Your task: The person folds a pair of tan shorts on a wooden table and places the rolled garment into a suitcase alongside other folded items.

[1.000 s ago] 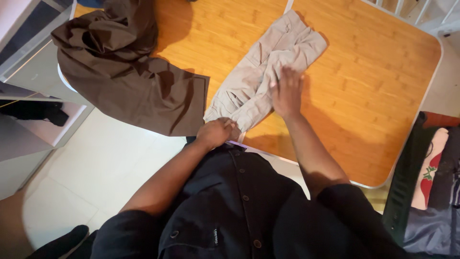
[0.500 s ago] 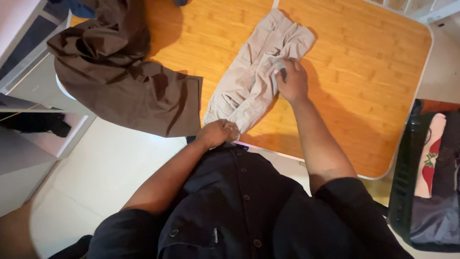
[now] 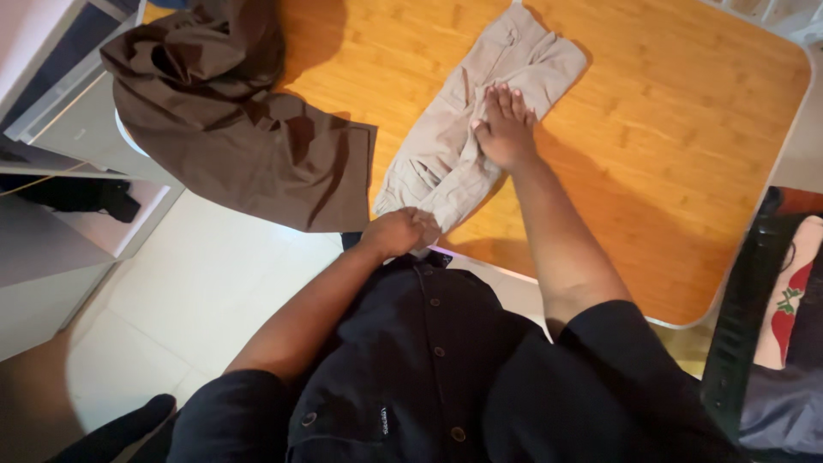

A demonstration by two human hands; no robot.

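Note:
Beige cargo trousers lie folded lengthwise on the orange wooden table, running from the near edge toward the far side. My left hand is closed on the trousers' near end at the table's edge. My right hand rests flat on the middle of the trousers, fingers spread and pointing away from me, pressing the cloth down.
A dark brown garment lies crumpled on the table's left side and hangs over its edge. White shelving stands at the left. A dark bag with coloured cloth sits at the right. Pale floor tiles show below.
My right hand let go of a pinch of cloth and now lies flat with fingers spread on the trousers. My left hand has stayed on the near end.

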